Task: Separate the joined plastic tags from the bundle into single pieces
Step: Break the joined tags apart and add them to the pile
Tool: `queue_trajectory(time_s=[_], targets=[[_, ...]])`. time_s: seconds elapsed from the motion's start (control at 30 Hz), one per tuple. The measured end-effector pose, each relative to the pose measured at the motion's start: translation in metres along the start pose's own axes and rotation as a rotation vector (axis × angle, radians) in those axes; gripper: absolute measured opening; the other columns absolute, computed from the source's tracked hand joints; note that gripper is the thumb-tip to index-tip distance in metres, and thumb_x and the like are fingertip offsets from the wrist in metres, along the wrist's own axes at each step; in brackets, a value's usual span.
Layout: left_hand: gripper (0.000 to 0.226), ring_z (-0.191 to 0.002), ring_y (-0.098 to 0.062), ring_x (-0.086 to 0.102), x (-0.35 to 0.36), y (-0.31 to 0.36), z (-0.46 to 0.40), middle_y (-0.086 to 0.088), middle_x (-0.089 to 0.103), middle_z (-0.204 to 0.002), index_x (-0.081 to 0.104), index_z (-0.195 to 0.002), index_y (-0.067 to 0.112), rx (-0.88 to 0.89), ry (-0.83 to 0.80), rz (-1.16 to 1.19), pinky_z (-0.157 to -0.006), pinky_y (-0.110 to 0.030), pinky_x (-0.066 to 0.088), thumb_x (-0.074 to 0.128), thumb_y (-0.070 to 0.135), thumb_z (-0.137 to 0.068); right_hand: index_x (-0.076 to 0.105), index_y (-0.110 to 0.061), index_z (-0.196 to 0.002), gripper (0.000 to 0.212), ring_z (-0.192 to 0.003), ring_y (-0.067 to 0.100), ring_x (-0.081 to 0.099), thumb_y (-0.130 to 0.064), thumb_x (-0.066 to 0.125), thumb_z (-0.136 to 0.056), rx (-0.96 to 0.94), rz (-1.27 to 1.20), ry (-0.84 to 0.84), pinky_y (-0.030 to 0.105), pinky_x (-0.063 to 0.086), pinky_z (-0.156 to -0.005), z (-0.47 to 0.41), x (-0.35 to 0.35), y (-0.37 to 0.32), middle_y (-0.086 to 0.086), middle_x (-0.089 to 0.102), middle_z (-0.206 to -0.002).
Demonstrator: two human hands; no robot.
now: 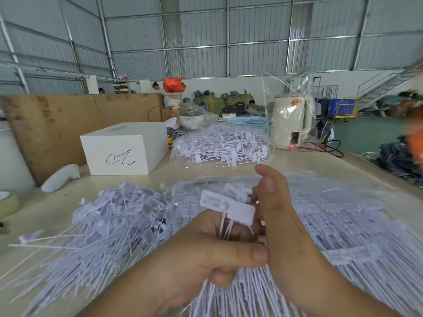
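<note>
- The left hand (206, 255) is gripping a small bundle (225, 227) of joined plastic tags, fingers curled round the thin stems, thumb pressing across them.
- The flat white heads of the bundle are sticking up above the fist, and the long stems are hanging down below it. So the long way of the bundle is running up and down, tilted a bit away from the person.
- The right hand (272, 216) is sitting just to the right of the tag heads and touching them. Its fingers are hiding behind the heads, so I am guessing it is pinching one tag, but I cannot tell for sure.
- The next pull is probably going sideways, to the right, away from the left fist, to snap one tag off.
- The right hand is the nearer one to the tag heads; the left one is only holding.
- Counting: two hands, one held bundle, about two or three heads showing in it.
- Loose tags are lying in one big pile (109, 225) on the left of the table (229, 170) and another spread (343, 225) on the right, too many to count.
- One clear bag (219, 145) of tags is lying farther back, beside one white box (123, 149) and one kettle (290, 120).
</note>
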State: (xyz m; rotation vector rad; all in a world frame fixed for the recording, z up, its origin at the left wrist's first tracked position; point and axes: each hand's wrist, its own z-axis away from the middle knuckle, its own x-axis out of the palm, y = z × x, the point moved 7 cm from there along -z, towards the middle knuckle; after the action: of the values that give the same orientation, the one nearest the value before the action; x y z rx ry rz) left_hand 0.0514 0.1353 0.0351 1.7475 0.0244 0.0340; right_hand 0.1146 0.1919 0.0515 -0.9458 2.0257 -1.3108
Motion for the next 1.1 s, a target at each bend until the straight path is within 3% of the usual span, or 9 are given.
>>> queue_trajectory(time_s=[0.03, 0.1, 0.17, 0.37, 0.5, 0.63, 0.83, 0.97, 1.1], targets=[[0.01, -0.04, -0.001, 0.03, -0.001, 0.001, 0.0, 0.013, 0.044, -0.049, 0.071, -0.068, 0.021, 0.012, 0.025, -0.066, -0.041, -0.015, 0.024, 0.076, 0.015, -0.072, 0.043, -0.021, -0.128, 0.041, -0.031, -0.002, 0.041, -0.048, 0.044, -0.096, -0.006, -0.02, -0.002, 0.022, 0.029, -0.053, -0.006, 0.005, 0.003, 0.001, 0.039, -0.065], [0.017, -0.038, 0.002, 0.037, -0.004, -0.001, -0.002, 0.013, 0.05, -0.046, 0.072, -0.072, 0.017, 0.035, 0.092, -0.199, -0.042, -0.014, 0.03, 0.069, 0.003, -0.082, 0.041, -0.02, -0.134, 0.117, -0.046, -0.007, 0.045, -0.099, 0.044, -0.048, -0.058, 0.05, 0.03, 0.02, 0.037, -0.064, -0.012, 0.007, -0.003, -0.011, 0.042, -0.079], [0.01, -0.041, -0.001, 0.041, -0.002, -0.001, -0.003, 0.008, 0.051, -0.046, 0.073, -0.086, 0.008, 0.073, 0.126, -0.254, -0.046, -0.014, 0.033, 0.066, 0.001, -0.085, 0.036, -0.017, -0.14, 0.168, -0.054, -0.018, 0.047, -0.103, 0.033, 0.004, -0.073, 0.066, 0.144, 0.012, 0.037, -0.073, -0.02, 0.002, -0.004, -0.018, 0.039, -0.09], [0.031, -0.035, -0.002, 0.032, -0.016, -0.002, 0.001, 0.012, 0.044, -0.037, 0.065, -0.053, 0.029, 0.084, 0.407, -0.372, -0.039, -0.014, 0.026, 0.053, 0.027, -0.081, 0.038, -0.056, -0.126, 0.097, -0.085, -0.007, 0.059, -0.1, 0.043, -0.04, -0.083, 0.101, 0.07, 0.028, 0.042, -0.089, -0.018, 0.002, 0.013, -0.017, 0.057, -0.098], [0.028, -0.038, -0.006, 0.035, -0.034, 0.002, 0.007, 0.008, 0.048, -0.045, 0.066, -0.065, 0.014, 0.135, 0.558, -0.359, -0.044, -0.02, 0.025, 0.055, 0.036, -0.079, 0.062, -0.035, -0.109, 0.053, -0.067, 0.008, 0.059, -0.075, 0.036, -0.086, -0.144, 0.461, -0.181, 0.033, 0.047, -0.064, -0.01, -0.004, 0.011, -0.01, 0.063, -0.076], [0.025, -0.034, -0.006, 0.029, -0.045, 0.008, 0.011, 0.006, 0.037, -0.04, 0.056, -0.05, 0.012, 0.188, 0.632, -0.259, -0.039, -0.017, 0.024, 0.057, 0.023, -0.072, 0.066, -0.02, -0.084, 0.052, -0.043, 0.005, 0.035, -0.067, 0.045, -0.091, -0.114, 0.682, -0.272, 0.023, 0.026, -0.047, -0.018, -0.017, 0.013, -0.011, 0.041, -0.049], [0.021, -0.035, -0.009, 0.029, -0.054, 0.009, 0.014, -0.016, 0.041, -0.051, 0.06, -0.054, 0.011, 0.184, 0.633, -0.206, -0.041, -0.019, 0.025, 0.064, 0.027, -0.066, 0.049, -0.019, -0.068, 0.048, -0.044, 0.008, 0.037, -0.063, 0.051, -0.085, -0.047, 0.838, -0.317, 0.029, 0.03, -0.049, -0.02, -0.026, 0.007, -0.008, 0.044, -0.052], [0.003, -0.036, 0.004, 0.044, -0.042, 0.007, 0.009, 0.016, 0.053, -0.047, 0.077, -0.071, 0.025, 0.186, 0.499, -0.198, -0.038, -0.009, 0.033, 0.078, 0.027, -0.074, 0.052, -0.022, -0.07, 0.047, -0.048, 0.012, 0.044, -0.066, 0.045, -0.084, -0.154, 0.991, -0.259, 0.031, 0.034, -0.049, -0.016, -0.023, -0.007, -0.003, 0.042, -0.05], [0.005, -0.034, 0.005, 0.043, -0.036, 0.012, 0.01, 0.017, 0.054, -0.045, 0.078, -0.078, 0.035, 0.186, 0.475, -0.114, -0.037, -0.007, 0.032, 0.073, 0.031, -0.078, 0.058, -0.026, -0.075, 0.047, -0.049, 0.011, 0.045, -0.067, 0.04, -0.089, -0.336, 1.016, -0.161, 0.024, 0.03, -0.043, -0.007, -0.021, -0.028, -0.007, 0.044, -0.052]])
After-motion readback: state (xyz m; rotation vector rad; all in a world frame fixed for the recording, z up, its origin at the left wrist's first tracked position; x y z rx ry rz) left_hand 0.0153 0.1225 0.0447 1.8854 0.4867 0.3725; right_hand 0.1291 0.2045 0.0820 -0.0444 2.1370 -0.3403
